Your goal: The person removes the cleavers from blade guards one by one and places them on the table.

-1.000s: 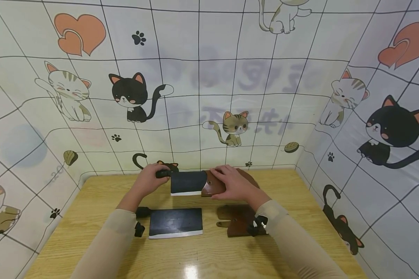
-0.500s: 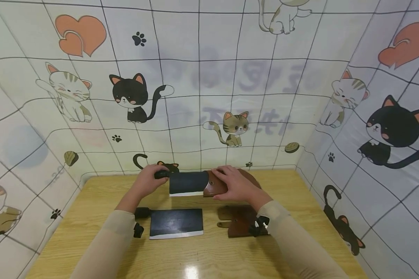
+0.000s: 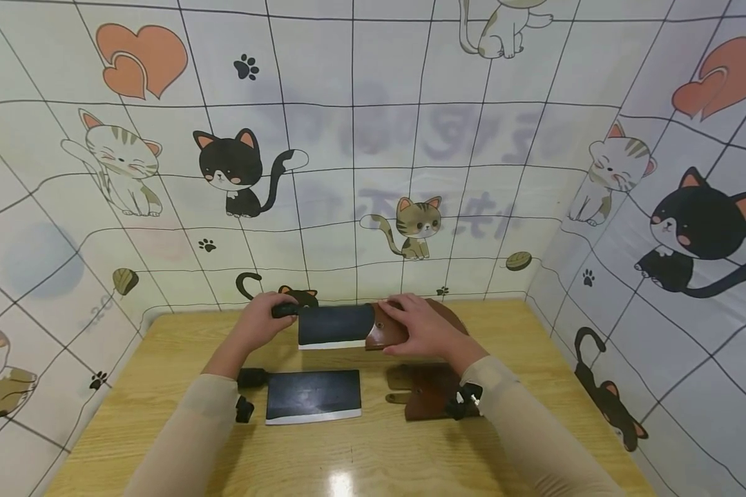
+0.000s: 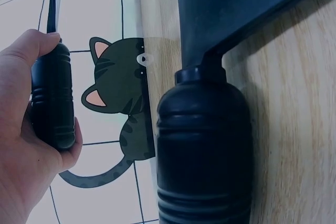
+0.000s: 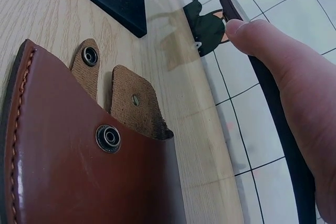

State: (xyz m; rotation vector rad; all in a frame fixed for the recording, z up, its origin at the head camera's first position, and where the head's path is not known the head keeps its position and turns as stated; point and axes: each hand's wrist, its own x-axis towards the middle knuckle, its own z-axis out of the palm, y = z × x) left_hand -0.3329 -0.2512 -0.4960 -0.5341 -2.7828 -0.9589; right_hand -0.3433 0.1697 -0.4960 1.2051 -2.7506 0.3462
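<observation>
My left hand grips the black handle of a cleaver, raised over the back of the table. Its dark blade, with a pale cutting edge facing down, runs into a brown leather sheath. My right hand holds that sheath, thumb on the near side. The blade's far end is hidden inside the leather. Below lies a second cleaver, flat, handle to the left. To its right rests a second brown sheath, its strap unfastened, partly covered by my right forearm in the head view.
The light wooden table ends at the back and right against a white grid-patterned cloth printed with cartoon cats. A dark wrist device sits at my right cuff; another is at my left wrist.
My left hand has drawn the cleaver slightly left while the sheath in my right hand has shifted slightly right. More of the blade shows now. The cleaver and sheath on the table have stayed put.
</observation>
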